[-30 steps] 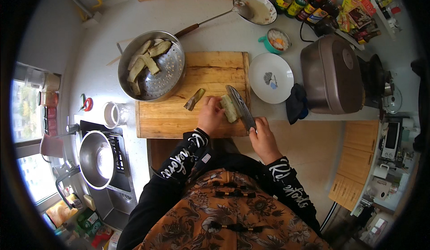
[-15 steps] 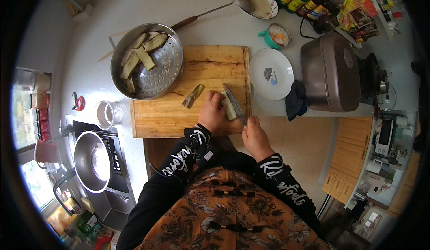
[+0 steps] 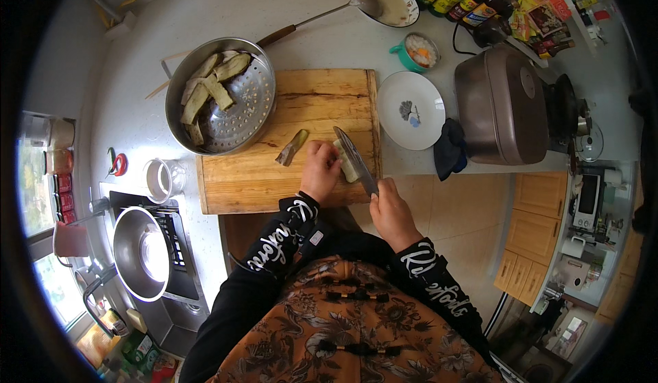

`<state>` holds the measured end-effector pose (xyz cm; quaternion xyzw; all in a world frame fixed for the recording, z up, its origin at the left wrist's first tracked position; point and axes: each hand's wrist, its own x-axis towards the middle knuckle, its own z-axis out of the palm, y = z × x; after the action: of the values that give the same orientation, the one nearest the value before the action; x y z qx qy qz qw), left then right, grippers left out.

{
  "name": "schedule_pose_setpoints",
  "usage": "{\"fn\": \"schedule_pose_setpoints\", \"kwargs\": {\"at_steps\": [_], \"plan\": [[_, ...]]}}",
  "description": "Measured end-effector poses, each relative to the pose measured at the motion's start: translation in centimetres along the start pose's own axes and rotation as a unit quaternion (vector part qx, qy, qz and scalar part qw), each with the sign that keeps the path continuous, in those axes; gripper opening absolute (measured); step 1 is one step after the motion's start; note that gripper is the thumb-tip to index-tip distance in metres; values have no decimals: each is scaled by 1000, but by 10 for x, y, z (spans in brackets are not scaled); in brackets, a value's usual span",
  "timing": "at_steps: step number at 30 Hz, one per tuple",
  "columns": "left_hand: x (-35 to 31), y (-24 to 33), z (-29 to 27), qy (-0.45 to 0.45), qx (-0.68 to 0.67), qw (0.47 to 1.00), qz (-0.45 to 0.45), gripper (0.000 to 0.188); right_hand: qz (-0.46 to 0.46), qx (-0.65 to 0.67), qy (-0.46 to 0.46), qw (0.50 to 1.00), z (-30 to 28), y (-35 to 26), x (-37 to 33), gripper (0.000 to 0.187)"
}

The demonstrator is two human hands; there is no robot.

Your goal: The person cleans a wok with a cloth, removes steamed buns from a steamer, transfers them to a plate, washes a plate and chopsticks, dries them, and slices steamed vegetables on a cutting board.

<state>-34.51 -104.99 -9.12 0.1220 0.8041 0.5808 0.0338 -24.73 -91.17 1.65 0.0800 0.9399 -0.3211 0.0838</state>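
My right hand point(image 3: 393, 215) is wrapped round the handle of a kitchen knife point(image 3: 356, 158), whose blade points away from me over the wooden cutting board point(image 3: 319, 98). Against the blade's left side lies a pale peeled piece of eggplant point(image 3: 347, 169), its surface marked with cuts. The curled fingers of my left hand point(image 3: 321, 170) press on that piece from the left. A smaller eggplant piece with dark skin point(image 3: 293, 148) rests on the board just left of my left hand. Several eggplant slices point(image 3: 205, 93) lie in a perforated metal steamer pan point(image 3: 248, 98) overlapping the board's far left corner.
Right of the board are a white plate point(image 3: 394, 115), a dark cloth point(image 3: 449, 150) and a rice cooker point(image 3: 497, 105). Farther back stand a green cup point(image 3: 418, 52), a bowl with a ladle point(image 3: 401, 16) and bottles. A metal basin point(image 3: 127, 253) sits at the sink, near a clear jar point(image 3: 163, 179).
The knife blade has shifted slightly left over the eggplant piece, and its broad side shows more. My left hand keeps its hold. The whole view has moved a little.
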Motion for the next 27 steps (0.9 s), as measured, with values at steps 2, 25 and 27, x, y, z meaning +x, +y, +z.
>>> {"fn": "schedule_pose_setpoints", "kwargs": {"at_steps": [2,25,27], "plan": [[1,-1,-1,-4,28,999,25,15,16,-11,-11,1000,6,2,1,19],[1,-5,-5,-15,5,1000,22,14,4,-8,12,1000,20,-1,-1,18],[2,-6,-4,-11,1,1000,23,14,7,-11,-13,1000,29,3,1,21]]}}
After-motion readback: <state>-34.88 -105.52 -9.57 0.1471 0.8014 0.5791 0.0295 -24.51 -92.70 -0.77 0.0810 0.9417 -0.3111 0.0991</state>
